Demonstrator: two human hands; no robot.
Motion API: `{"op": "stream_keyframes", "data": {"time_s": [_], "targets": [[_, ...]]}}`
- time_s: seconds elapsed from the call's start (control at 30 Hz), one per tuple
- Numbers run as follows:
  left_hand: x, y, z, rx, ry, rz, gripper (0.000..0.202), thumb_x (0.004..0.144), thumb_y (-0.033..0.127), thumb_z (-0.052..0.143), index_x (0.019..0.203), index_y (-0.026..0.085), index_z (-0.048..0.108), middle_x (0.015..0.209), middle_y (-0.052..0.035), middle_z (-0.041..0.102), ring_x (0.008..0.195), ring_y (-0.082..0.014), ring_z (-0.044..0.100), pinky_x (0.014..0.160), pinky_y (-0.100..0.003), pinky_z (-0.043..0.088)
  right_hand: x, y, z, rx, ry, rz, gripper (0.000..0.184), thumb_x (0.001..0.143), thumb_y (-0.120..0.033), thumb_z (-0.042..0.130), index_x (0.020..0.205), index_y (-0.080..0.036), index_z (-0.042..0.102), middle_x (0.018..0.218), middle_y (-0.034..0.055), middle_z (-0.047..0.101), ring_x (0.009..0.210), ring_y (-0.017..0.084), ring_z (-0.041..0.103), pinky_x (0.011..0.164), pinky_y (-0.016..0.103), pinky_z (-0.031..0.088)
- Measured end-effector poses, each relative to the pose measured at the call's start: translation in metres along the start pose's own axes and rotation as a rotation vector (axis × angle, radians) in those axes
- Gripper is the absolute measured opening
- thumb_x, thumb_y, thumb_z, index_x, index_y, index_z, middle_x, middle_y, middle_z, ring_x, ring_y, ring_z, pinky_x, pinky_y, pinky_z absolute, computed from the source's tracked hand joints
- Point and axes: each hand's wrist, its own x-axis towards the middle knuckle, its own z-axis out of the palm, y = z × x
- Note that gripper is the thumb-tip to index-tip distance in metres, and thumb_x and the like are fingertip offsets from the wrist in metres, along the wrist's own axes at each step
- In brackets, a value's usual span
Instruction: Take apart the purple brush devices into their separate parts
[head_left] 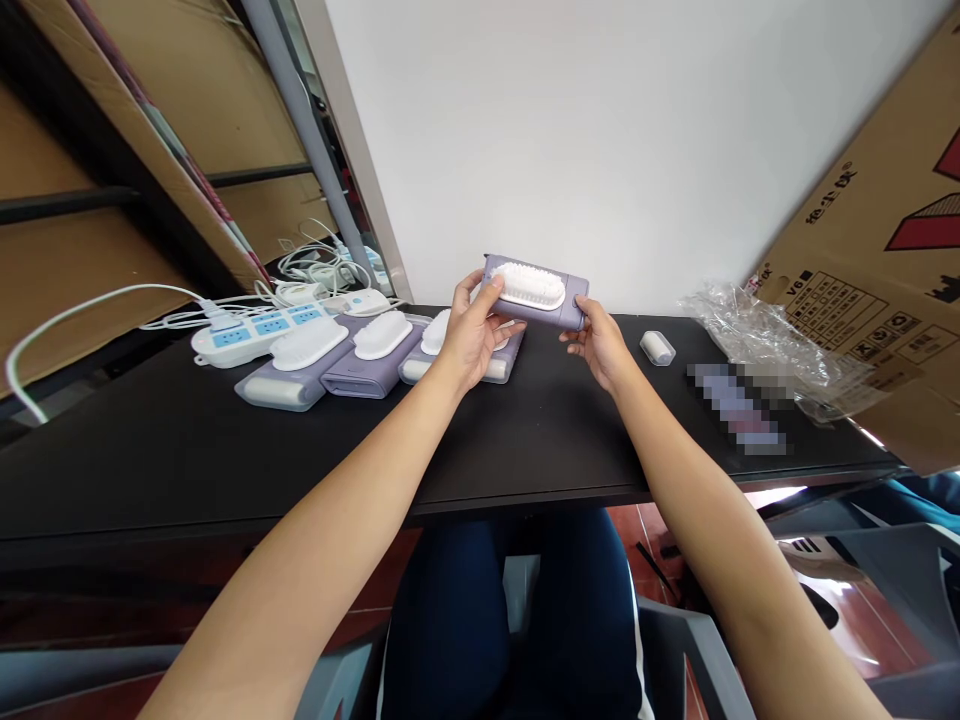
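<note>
Above the black desk [555, 420] I hold a flat purple cleaning brush [536, 285] with an oval of white bristles facing me. My left hand [474, 335] grips its left end, thumb on the front by the bristles. At the right end my right hand [596, 335] pinches it between thumb and fingers. Behind and left of my left hand, more purple brushes [367, 372] lie in a row with white oval tops. Some, such as the leftmost brush [281, 385], show a clear cover over a white roller at the front end.
To the right lie a small roller in a clear case [658, 348], a blurred flat item [739, 410] and a crumpled plastic bag [780, 345]. A large cardboard box [870, 290] leans there. On the left are a power strip [262, 335] and tangled white cables [315, 268]. A white wall [570, 150] rises behind.
</note>
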Motion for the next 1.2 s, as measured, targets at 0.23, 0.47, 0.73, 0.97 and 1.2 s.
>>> {"op": "stream_keyframes", "data": {"time_s": [0.23, 0.47, 0.73, 0.97, 1.2], "targets": [[0.005, -0.001, -0.002, 0.125, 0.118, 0.071, 0.052, 0.093, 0.071, 0.071, 0.123, 0.03, 0.06, 0.111, -0.004, 0.069, 0.086, -0.0186, 0.074, 0.065, -0.027, 0.063, 0.0, 0.003, 0.0, -0.064, -0.018, -0.047, 0.05, 0.076, -0.069, 0.081, 0.089, -0.024, 0.063, 0.078, -0.0027, 0.063, 0.065, 0.013, 0.064, 0.052, 0.024, 0.045], [0.007, -0.005, -0.002, 0.131, 0.159, 0.127, 0.052, 0.092, 0.074, 0.071, 0.113, 0.027, 0.064, 0.103, -0.0038, 0.069, 0.087, -0.02, 0.072, 0.065, -0.027, 0.062, -0.008, -0.002, 0.003, -0.193, -0.061, -0.126, 0.055, 0.08, -0.078, 0.075, 0.084, -0.025, 0.06, 0.079, -0.0022, 0.059, 0.067, 0.014, 0.064, 0.054, 0.026, 0.045], [0.005, -0.002, -0.002, 0.136, 0.139, 0.187, 0.057, 0.087, 0.078, 0.073, 0.11, 0.026, 0.063, 0.098, -0.0033, 0.068, 0.095, -0.0228, 0.074, 0.071, -0.029, 0.064, -0.01, -0.003, 0.004, -0.161, -0.106, -0.131, 0.054, 0.08, -0.076, 0.076, 0.085, -0.026, 0.056, 0.083, -0.0029, 0.06, 0.072, 0.013, 0.065, 0.055, 0.025, 0.046], [0.003, 0.001, 0.0, 0.119, 0.15, 0.189, 0.063, 0.082, 0.081, 0.076, 0.108, 0.025, 0.064, 0.094, -0.0026, 0.068, 0.095, -0.0233, 0.074, 0.072, -0.03, 0.064, -0.01, -0.004, 0.002, -0.156, -0.131, -0.124, 0.05, 0.081, -0.071, 0.076, 0.087, -0.026, 0.056, 0.083, -0.0033, 0.061, 0.072, 0.013, 0.066, 0.055, 0.024, 0.046], [0.008, 0.0, -0.004, 0.144, 0.14, 0.204, 0.067, 0.08, 0.085, 0.074, 0.11, 0.025, 0.065, 0.089, -0.0028, 0.065, 0.093, -0.0243, 0.074, 0.072, -0.032, 0.063, -0.01, -0.007, 0.0, -0.211, -0.139, -0.157, 0.049, 0.081, -0.071, 0.074, 0.086, -0.026, 0.057, 0.083, -0.003, 0.06, 0.073, 0.013, 0.066, 0.056, 0.025, 0.046]]}}
